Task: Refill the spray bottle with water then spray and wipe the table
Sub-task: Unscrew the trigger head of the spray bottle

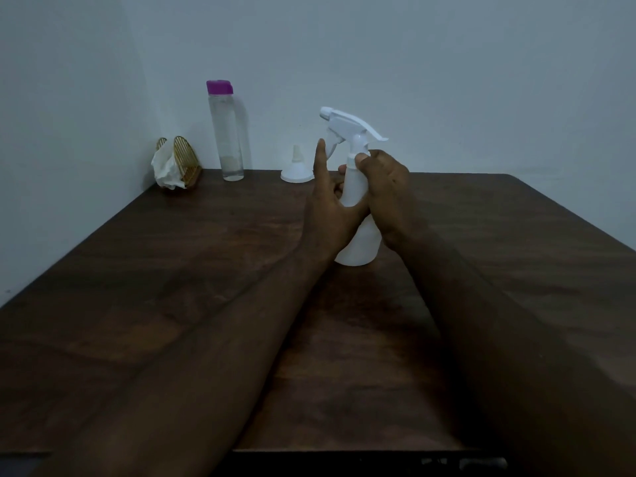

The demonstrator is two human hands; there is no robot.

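Likely a plain room at home: a dark wooden desk (172, 270) in the corner of bare pale walls (447, 63), a gold napkin holder (188, 158) (tissues (165, 166) tucked inside) far left

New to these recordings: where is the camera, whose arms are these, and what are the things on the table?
No machine here: a person wears one wide-angle camera on the head, looking forward and down, so both arms are their own. The left hand holds the body of the white spray bottle, which stands on the dark wooden table; the right hand pinches the collar under its trigger head. Near the wall stand a clear bottle with a purple cap, a white funnel with its spout up, and a gold holder with tissue.
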